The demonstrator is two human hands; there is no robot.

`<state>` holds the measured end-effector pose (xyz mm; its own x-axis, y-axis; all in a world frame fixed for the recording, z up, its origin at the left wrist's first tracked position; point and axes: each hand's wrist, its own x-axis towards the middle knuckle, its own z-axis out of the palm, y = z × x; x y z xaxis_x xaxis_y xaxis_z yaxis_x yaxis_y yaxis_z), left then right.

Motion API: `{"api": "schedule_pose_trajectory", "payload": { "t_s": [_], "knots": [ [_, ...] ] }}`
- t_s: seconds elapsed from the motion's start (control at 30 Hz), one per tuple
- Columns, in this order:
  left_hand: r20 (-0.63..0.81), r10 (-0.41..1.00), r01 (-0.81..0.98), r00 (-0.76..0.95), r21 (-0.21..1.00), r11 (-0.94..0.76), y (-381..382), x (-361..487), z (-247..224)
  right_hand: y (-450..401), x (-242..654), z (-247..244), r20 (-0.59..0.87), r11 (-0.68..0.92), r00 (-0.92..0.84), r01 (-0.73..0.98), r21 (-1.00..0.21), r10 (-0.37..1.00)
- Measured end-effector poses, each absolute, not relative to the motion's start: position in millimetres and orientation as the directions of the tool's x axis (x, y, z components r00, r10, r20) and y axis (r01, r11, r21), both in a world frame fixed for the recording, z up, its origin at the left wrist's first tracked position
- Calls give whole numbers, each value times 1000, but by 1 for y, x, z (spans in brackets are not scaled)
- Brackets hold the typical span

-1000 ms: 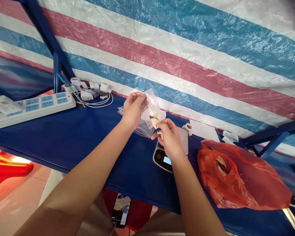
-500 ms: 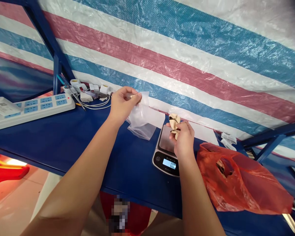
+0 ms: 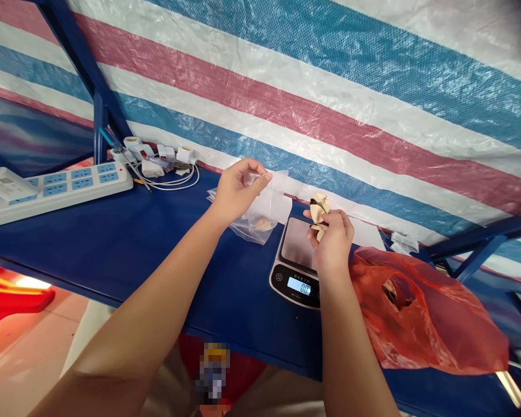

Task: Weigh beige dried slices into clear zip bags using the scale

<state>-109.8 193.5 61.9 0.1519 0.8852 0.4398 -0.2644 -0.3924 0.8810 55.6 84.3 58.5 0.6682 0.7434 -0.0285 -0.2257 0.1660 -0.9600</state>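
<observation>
My left hand (image 3: pixel 243 188) pinches the upper edge of a clear plastic bag (image 3: pixel 267 202) above the blue table. A pale, flat piece (image 3: pixel 263 223) shows through the lower part of the bag. In my right hand (image 3: pixel 333 234) are several cream-coloured dried slices with dark edges (image 3: pixel 319 209), gripped between thumb and fingers. That hand is over the right side of a kitchen scale (image 3: pixel 297 246), whose display (image 3: pixel 299 286) reads 0.0. More clear bags (image 3: pixel 243 231) lie flat beneath the held one.
To the right lies a red plastic bag (image 3: pixel 443 324) with a torn hole showing brownish contents. A white power strip (image 3: pixel 69 188) and chargers with cables (image 3: pixel 165 159) sit at the left. White paper (image 3: pixel 367 233) lies behind the scale; striped sheeting (image 3: pixel 286 87) hangs behind the table.
A pale piece that was at my left fingertips is now low inside the clear bag. My left hand has shifted right with the bag; my right hand moved slightly right, still holding the slices.
</observation>
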Motion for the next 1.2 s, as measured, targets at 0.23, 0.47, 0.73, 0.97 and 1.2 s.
{"api": "schedule_pose_trajectory", "payload": {
  "t_s": [0.23,0.47,0.73,0.97,1.2],
  "knots": [
    [249,968,-423,-17,876,-233,199,-109,61,83,58,60,-144,30,527,-307,-951,838],
    [71,994,-603,-84,790,-107,208,-106,53,80,54,62,-261,-153,176,-468,-871,949],
    [-9,989,-670,-150,737,-95,213,-106,44,76,59,74,-262,-190,45,-571,-799,964],
    [-76,972,-685,-223,721,-101,217,-105,40,76,51,65,-253,-222,-17,-542,-810,967],
    [0,992,-614,-125,786,-77,196,-85,39,79,36,54,-173,-102,91,-517,-850,981]
  ]
}}
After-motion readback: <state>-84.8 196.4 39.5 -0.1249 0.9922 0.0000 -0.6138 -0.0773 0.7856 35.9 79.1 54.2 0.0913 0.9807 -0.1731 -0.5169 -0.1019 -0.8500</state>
